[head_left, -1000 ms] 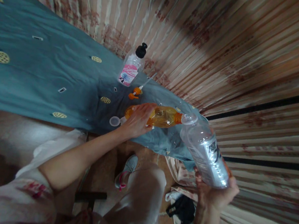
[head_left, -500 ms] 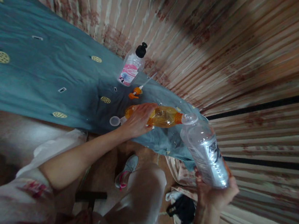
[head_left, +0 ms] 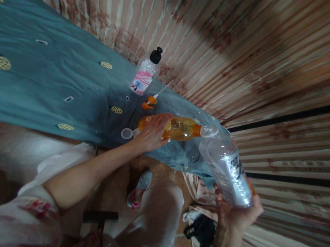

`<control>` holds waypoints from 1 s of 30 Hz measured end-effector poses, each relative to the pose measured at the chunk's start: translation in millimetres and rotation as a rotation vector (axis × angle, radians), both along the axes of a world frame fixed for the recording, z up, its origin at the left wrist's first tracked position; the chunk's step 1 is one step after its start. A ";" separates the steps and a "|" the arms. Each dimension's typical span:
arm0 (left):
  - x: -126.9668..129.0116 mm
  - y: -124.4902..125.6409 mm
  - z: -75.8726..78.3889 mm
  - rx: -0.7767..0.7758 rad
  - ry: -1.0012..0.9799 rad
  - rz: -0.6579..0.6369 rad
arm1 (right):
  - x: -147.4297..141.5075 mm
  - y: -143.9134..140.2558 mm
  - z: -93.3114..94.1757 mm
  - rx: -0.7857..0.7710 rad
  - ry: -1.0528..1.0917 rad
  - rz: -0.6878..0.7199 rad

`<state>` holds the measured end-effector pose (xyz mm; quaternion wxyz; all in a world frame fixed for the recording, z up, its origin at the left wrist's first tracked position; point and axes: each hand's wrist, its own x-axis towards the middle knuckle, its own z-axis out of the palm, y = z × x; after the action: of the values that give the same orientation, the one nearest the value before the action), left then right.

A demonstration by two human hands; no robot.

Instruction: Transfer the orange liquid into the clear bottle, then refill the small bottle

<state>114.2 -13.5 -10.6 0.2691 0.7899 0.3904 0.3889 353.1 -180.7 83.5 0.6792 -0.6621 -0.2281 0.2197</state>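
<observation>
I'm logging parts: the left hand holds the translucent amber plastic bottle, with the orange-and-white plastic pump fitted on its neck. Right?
Not quite: the head view shows the orange-and-white plastic pump lying loose on the teal patterned cloth. The left hand does hold the translucent amber plastic bottle.

pleated floral curtains (head_left: pixel 254 42) hang behind a teal-covered surface (head_left: pixel 53 72), dimly lit.

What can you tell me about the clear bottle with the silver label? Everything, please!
The clear bottle looks plastic, with a shiny silver label bearing dark print too small to read. It slants, mouth toward the picture's upper left. No cap shows; the mouth seems to meet the amber bottle's neck. The right hand holds its bottom end.
</observation>
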 end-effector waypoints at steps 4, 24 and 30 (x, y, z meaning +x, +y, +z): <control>0.2 0.4 -1.4 0.007 -0.008 -0.001 | 0.0 0.6 0.0 0.009 -0.011 0.016; -0.2 0.0 0.6 0.009 -0.016 0.001 | -0.9 1.6 0.2 -0.004 0.002 -0.013; 0.1 0.5 0.0 0.007 -0.024 -0.002 | -3.7 2.4 1.6 -0.007 -0.003 -0.030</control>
<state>114.4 -13.1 -10.6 0.2712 0.7866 0.3850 0.3994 349.4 -178.3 85.1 0.6797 -0.6681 -0.2187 0.2092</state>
